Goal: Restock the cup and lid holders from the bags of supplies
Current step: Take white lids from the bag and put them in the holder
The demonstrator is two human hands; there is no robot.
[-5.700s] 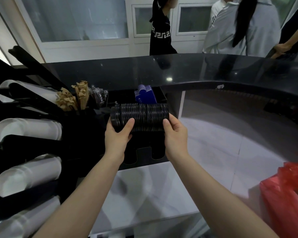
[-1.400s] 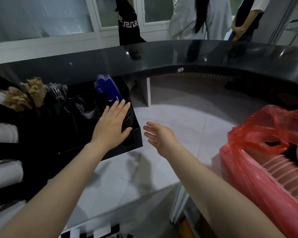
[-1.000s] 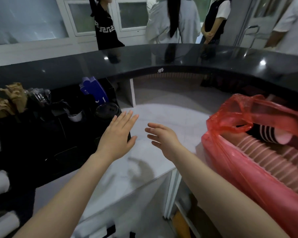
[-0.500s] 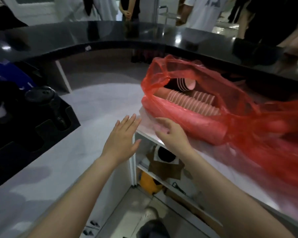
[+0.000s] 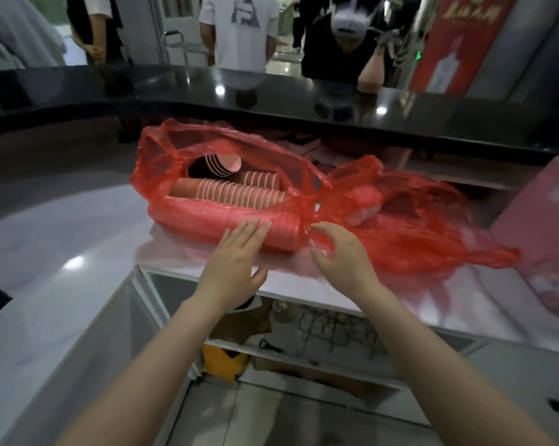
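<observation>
A red see-through plastic bag (image 5: 181, 156) lies on the white counter (image 5: 62, 246), its mouth open to the left. Inside it lie stacked paper cups (image 5: 230, 193) on their sides, in long rows. My left hand (image 5: 236, 267) is flat with fingers apart, its fingertips at the bag's near side. My right hand (image 5: 342, 255) is beside it, fingers curled and apart, empty, just short of the crumpled bag plastic. A second red bag (image 5: 416, 226) with more cups lies crumpled to the right. The cup and lid holders are out of view.
A black raised bar top (image 5: 271, 94) curves behind the bags; several people stand beyond it. A pink box (image 5: 542, 226) stands at the right. Below the counter's gap are shelves with a yellow item (image 5: 222, 360) and cables.
The view swung right, away from the black lid holder, which has left the frame. Both empty hands moved to the red bag of cups and now reach its near side.
</observation>
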